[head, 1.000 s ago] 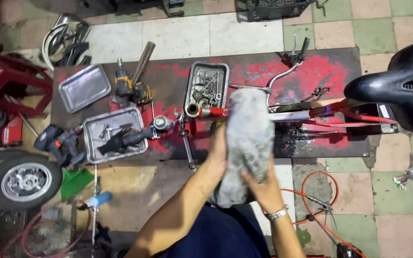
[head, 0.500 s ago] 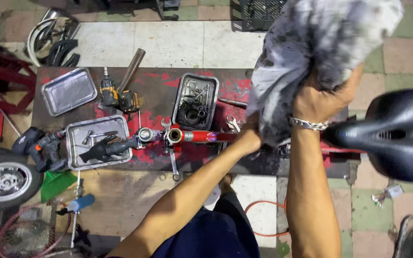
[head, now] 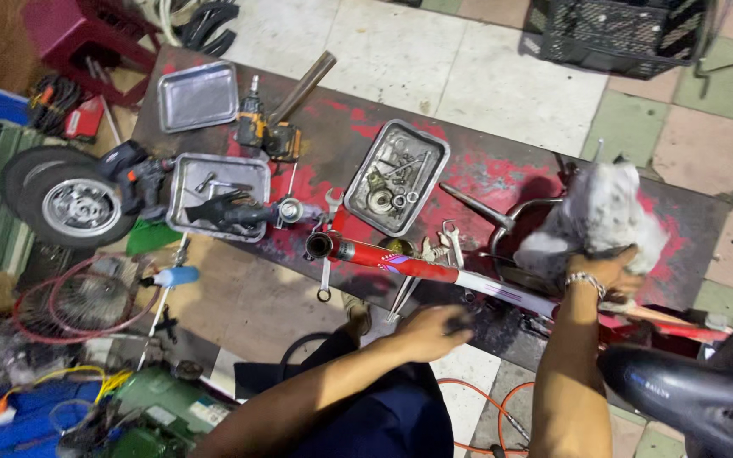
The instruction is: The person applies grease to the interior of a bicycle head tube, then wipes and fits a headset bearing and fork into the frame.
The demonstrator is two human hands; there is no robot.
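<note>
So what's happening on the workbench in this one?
A person stands at a worn red-and-black bench with a red bicycle frame lying across it. Their right hand presses a grey rag down at the frame's far end, while the left hand rests near the frame's middle tube. Metal trays of small parts, wrenches and a cordless drill lie around. A black saddle sits at lower right.

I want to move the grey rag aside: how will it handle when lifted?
Probably floppy: the grey rag bunches in soft folds under the right hand. Likely light for its bulk, as one hand holds it. It may snag on the bicycle frame beneath it.
</note>
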